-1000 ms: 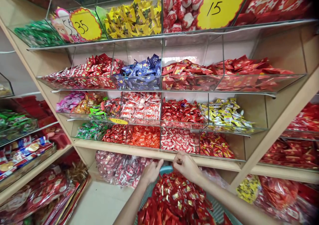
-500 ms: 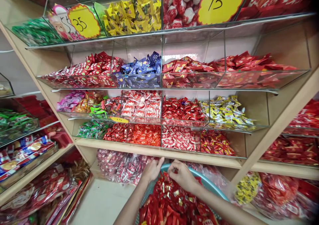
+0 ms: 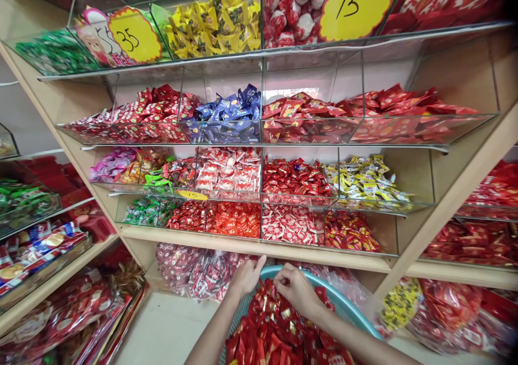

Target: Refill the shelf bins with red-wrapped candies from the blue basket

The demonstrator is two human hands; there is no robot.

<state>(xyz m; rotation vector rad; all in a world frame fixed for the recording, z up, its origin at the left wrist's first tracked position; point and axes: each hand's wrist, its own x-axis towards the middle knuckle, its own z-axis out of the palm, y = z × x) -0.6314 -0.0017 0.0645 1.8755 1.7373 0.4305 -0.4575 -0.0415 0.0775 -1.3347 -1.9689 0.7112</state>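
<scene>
A teal plastic basket [image 3: 343, 303] heaped with red and gold wrapped candies [image 3: 279, 327] sits just below me, under the lowest wooden shelf. My left hand [image 3: 246, 275] grips the basket's far rim with its fingers curled over it. Beside it, my right hand [image 3: 295, 288] rests on top of the candy heap, its fingers bent and pinching at the wrappers near the rim. Both forearms reach up from the bottom edge.
A wooden rack [image 3: 259, 249] carries rows of clear bins filled with red, blue, yellow and green candies. Yellow price tags read 35 [image 3: 135, 36] and 15 [image 3: 356, 6]. Bagged sweets [image 3: 194, 270] lie under the bottom shelf. More shelves stand at left [image 3: 36, 246] and right.
My right hand came down from the shelf edge onto the candy heap. The basket's teal rim has come into view as the view tilted slightly up.
</scene>
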